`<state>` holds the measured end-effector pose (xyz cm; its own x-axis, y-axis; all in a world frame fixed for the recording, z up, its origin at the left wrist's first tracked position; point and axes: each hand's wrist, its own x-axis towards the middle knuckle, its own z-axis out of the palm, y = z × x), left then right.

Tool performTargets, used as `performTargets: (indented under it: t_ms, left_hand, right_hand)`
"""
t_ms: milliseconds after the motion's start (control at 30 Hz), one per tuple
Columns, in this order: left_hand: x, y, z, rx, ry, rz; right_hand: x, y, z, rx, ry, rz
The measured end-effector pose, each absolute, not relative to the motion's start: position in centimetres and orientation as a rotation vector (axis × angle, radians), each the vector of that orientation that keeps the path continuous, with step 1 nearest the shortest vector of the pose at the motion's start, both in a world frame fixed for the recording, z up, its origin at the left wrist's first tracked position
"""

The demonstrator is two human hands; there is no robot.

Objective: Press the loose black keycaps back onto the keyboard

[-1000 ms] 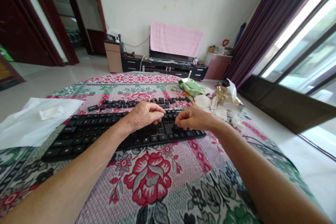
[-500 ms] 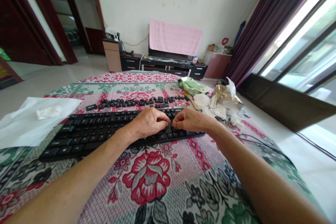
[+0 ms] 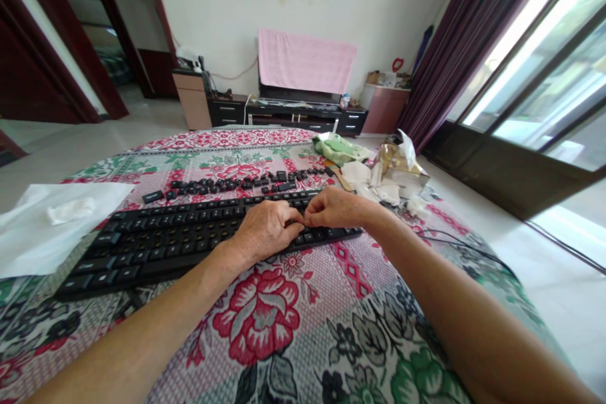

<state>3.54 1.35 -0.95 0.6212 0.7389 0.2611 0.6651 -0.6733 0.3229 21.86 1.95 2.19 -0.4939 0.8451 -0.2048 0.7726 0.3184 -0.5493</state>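
A black keyboard [image 3: 156,246] lies on the patterned tablecloth, with a row or more of its keycaps off and the sockets bare. Over its right part, my left hand [image 3: 269,227] has its fingers bent and drawn together at the keys. My right hand [image 3: 331,207] meets it there, thumb and forefinger pinched close to the left fingertips. Whatever is between the fingers of either hand is too small or hidden to make out. Behind the keyboard, loose black keycaps [image 3: 208,185] lie in a long uneven strip.
White paper [image 3: 28,227] with a folded tissue [image 3: 71,210] lies at the left. At the back right are a green packet [image 3: 341,148], a wooden-handled brush [image 3: 341,178], crumpled tissues [image 3: 357,175] and a golden tissue box [image 3: 402,167]. A black cable [image 3: 473,246] runs off the right edge.
My hands have come closer together over the keyboard's right part, their fingertips now almost meeting. The whole view has shifted slightly.
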Motion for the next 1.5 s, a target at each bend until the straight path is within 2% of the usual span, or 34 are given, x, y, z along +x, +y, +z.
performTargets:
  t_ms: [333, 967, 1367, 1500]
  left_hand:
    - [3.7, 1.5, -0.7, 2.497, 1.167, 0.609]
    - [4.3, 1.2, -0.9, 2.355, 1.288, 0.685]
    - [4.4, 1.1, -0.7, 2.412, 1.311, 0.63]
    - [3.7, 1.3, -0.1, 2.421, 1.141, 0.596]
  right_hand:
    - [21.6, 2.0, 2.4, -1.51, -2.478, 0.876]
    - [21.7, 2.2, 2.5, -1.508, -2.436, 1.015]
    - [20.8, 1.6, 2.8, -1.582, -2.555, 0.733]
    - [21.2, 1.3, 2.7, -1.42, -2.58, 0.745]
